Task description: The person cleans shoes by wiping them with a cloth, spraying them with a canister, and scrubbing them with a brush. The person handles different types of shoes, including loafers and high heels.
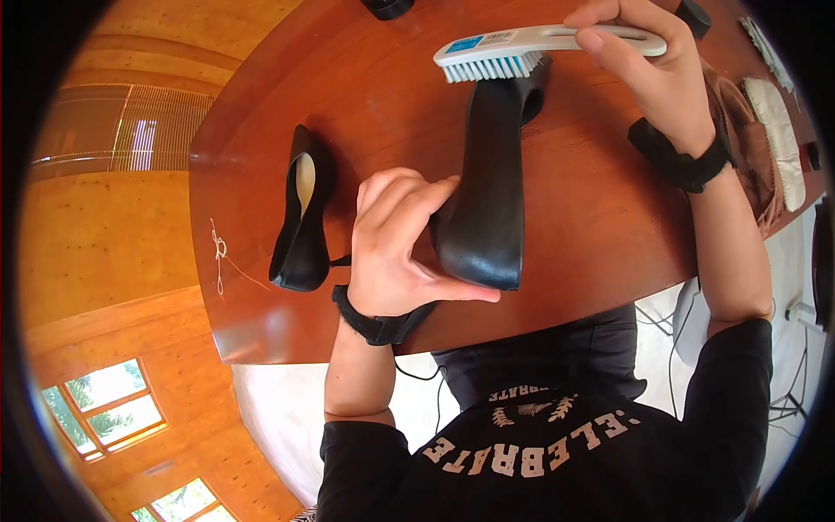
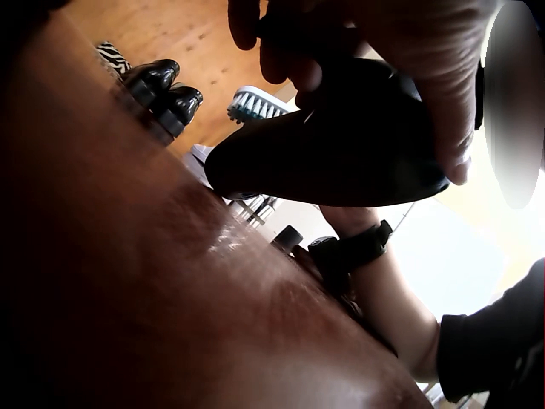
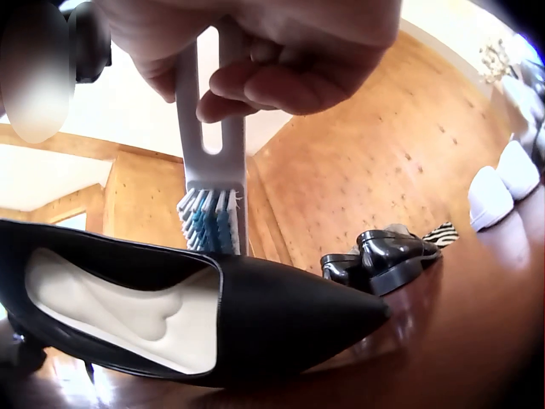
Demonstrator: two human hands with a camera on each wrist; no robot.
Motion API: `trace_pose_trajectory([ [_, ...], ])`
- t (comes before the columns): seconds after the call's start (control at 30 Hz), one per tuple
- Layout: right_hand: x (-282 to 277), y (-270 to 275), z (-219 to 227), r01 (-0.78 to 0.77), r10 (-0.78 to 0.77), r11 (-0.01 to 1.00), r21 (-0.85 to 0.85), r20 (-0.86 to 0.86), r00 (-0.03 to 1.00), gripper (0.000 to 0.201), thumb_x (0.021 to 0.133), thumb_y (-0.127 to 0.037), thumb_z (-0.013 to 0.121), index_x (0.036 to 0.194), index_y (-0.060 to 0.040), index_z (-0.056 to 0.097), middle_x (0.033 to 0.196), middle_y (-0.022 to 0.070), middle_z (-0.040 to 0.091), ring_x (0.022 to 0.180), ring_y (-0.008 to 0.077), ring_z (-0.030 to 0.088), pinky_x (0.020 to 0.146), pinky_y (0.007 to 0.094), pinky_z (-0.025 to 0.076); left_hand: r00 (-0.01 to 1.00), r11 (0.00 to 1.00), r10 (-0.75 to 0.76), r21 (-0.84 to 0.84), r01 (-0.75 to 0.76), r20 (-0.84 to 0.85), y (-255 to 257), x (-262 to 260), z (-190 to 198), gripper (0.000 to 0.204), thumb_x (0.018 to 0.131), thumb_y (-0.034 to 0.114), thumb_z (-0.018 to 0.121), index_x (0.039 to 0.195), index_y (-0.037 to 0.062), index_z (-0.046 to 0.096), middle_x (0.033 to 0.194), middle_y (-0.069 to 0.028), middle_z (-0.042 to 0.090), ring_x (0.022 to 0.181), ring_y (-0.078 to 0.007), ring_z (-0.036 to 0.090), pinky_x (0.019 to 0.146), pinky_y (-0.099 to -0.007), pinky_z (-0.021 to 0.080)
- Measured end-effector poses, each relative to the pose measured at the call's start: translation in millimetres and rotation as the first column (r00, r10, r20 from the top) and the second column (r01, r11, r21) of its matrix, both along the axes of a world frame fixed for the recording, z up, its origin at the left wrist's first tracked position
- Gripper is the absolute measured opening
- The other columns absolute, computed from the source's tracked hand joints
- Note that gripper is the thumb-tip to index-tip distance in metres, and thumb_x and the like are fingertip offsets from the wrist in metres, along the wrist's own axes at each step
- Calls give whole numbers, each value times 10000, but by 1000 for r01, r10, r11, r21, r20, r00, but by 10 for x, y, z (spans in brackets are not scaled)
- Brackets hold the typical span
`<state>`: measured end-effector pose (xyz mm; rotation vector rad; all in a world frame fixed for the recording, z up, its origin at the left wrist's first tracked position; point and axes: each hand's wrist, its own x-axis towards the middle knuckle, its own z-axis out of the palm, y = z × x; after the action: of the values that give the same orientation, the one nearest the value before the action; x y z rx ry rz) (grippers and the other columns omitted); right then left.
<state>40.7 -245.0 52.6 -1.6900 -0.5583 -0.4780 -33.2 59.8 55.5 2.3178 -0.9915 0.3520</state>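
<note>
A black pointed shoe [image 1: 494, 187] is held up over the table by the left hand [image 1: 391, 239], its thumb at the heel end. The right hand [image 1: 657, 74] grips the handle of a white brush [image 1: 513, 50] with white and blue bristles. In the right wrist view the bristles [image 3: 209, 220] are at the side of the shoe [image 3: 289, 315], near its toe part; whether they touch cannot be told. The shoe's pale insole [image 3: 128, 311] shows there. A second black heeled shoe [image 1: 304, 217] lies on the table to the left.
The brown table [image 1: 591, 217] has a thin string [image 1: 220, 257] near its left edge. At the right are a brown cloth [image 1: 739, 139], a white item [image 1: 772, 143] and another brush [image 1: 765, 52]. Shiny black shoes [image 3: 392, 260] and white shoes [image 3: 492, 198] stand farther off.
</note>
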Motion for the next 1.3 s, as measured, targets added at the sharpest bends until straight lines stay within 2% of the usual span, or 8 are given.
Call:
trace_pose_trajectory([
  [0.27,-337,101,318,-88,84,974,-209,-29,996,262,796,-161,832,942,25,720,884,77,737,785,118,680,696,221,504,999,1000,-6,18,5,33,-33,-26,-7,938,377,616,910,1059,5,705,865,-61,639,918,-288,580,870,-401,421],
  [0.43,-281,-16,152,-160,149,949,-272,-64,987,304,867,-190,745,1082,21,708,1005,103,726,918,186,688,820,301,520,999,1000,-4,3,4,32,-23,-16,-22,934,375,621,907,1045,2,705,869,-63,643,916,-290,580,871,-400,422],
  [0.57,-240,-22,152,-314,304,926,-209,-79,949,324,838,-231,777,1043,12,711,994,71,706,919,132,655,820,269,502,999,1000,2,4,-2,43,-35,-18,-22,926,375,615,913,1040,5,707,879,-68,651,912,-289,583,870,-399,425],
  [0.7,-215,-5,42,-30,19,987,-159,-69,997,427,843,-347,785,1066,9,709,969,61,712,870,124,648,769,237,488,1000,1000,14,-10,-14,7,-4,-11,-11,933,372,604,929,1042,-7,708,896,-76,658,907,-286,584,858,-398,447],
  [0.77,-230,89,117,-110,109,994,-15,-45,993,256,818,-182,812,937,29,730,860,94,730,752,132,665,678,221,498,1000,1000,14,-1,-14,-2,12,3,-14,965,357,611,939,1043,-29,710,912,-88,661,909,-285,584,828,-396,484],
  [0.87,-172,-1,57,-273,291,950,149,-110,950,274,836,-217,801,941,26,732,869,93,723,763,124,654,685,220,487,1000,999,8,-39,-9,-17,49,38,-58,991,377,644,938,1059,-32,696,941,-84,656,929,-277,585,843,-389,481],
  [1.0,-202,36,97,-98,99,995,16,-58,993,344,838,-281,804,958,33,732,854,87,715,750,109,642,673,217,476,988,976,27,-209,-59,-151,64,56,-113,909,374,525,971,1053,-12,693,916,-89,656,907,-289,584,828,-400,474],
  [1.3,-176,-120,50,-525,590,799,293,-209,780,435,885,-358,754,1098,18,702,919,44,711,822,112,637,741,239,491,954,897,15,-417,-145,-300,67,22,-233,983,383,480,996,1174,-13,682,1121,-121,695,1012,-277,607,923,-388,482],
])
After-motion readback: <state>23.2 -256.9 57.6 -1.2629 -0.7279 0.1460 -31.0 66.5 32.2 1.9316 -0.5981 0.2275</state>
